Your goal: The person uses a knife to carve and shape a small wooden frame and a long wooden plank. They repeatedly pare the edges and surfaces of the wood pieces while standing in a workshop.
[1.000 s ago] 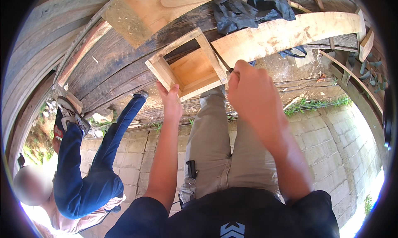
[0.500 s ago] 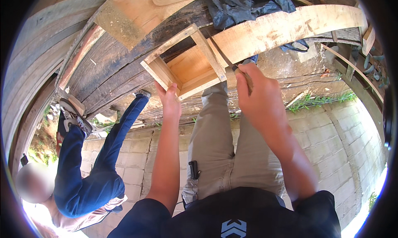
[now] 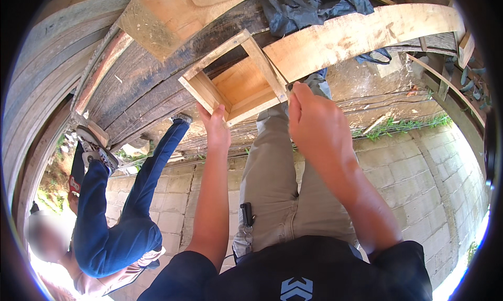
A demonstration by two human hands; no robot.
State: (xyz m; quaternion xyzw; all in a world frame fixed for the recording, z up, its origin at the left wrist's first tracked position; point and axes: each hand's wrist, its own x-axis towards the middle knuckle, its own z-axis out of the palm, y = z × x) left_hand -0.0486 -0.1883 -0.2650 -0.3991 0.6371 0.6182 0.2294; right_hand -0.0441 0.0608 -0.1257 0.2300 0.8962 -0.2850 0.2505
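Note:
A small open wooden box tilts in front of me, its inner panel pale and a dark gap at its far side. My left hand grips its near-left edge, with the thumb on the near wall. In my closed right hand is a knife with a long, narrow dark blade. That blade lies along the outside of the box's right wall, close against it. My fingers cover the handle.
Behind the box run weathered planks and a long pale board. Black plastic sheeting lies above the board. A plywood piece rests at far left. Another person in blue trousers sits at left. Below is block paving.
My right hand has moved a little left and nearer the box, bringing the blade along its right wall. My left hand and the box have barely moved. The other person has shifted slightly.

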